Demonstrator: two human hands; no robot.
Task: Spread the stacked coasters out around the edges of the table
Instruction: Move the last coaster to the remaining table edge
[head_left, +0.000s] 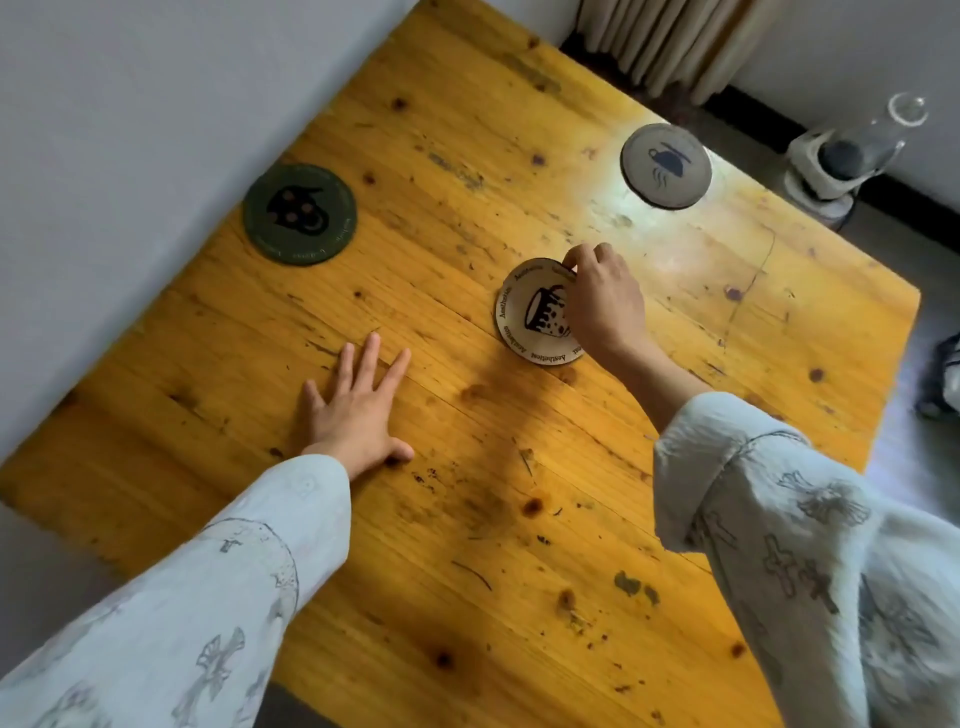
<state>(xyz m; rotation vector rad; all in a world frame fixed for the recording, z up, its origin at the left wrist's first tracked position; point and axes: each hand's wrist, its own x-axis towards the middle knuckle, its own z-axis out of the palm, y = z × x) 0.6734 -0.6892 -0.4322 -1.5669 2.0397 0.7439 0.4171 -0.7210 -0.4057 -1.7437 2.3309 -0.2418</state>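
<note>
So the thing to watch here is the right hand (602, 306) and the beige coaster (530, 312) with the cup drawing, sitting about dead centre of the frame on the yellow wooden desk (467, 519). The hand comes in from the right and its fingers (571, 257) are pinched closed on the coaster's upper rim, with the rest of the disc spreading out to the left and below them. It's round, so no long axis to fuss over. I can't tell whether more coasters are stacked under it.

The left hand (358, 410) is just lying flat on the desk, fingers spread and holding nothing, lower left of the coaster and well apart from it, so the right is clearly the nearer one.

Two are already out: a dark green coaster (300, 214) by the left edge in the upper left, and a grey coaster (666, 166) by the far edge in the upper right. My guess is this one goes to a free edge, probably the right side or the near side.
</note>
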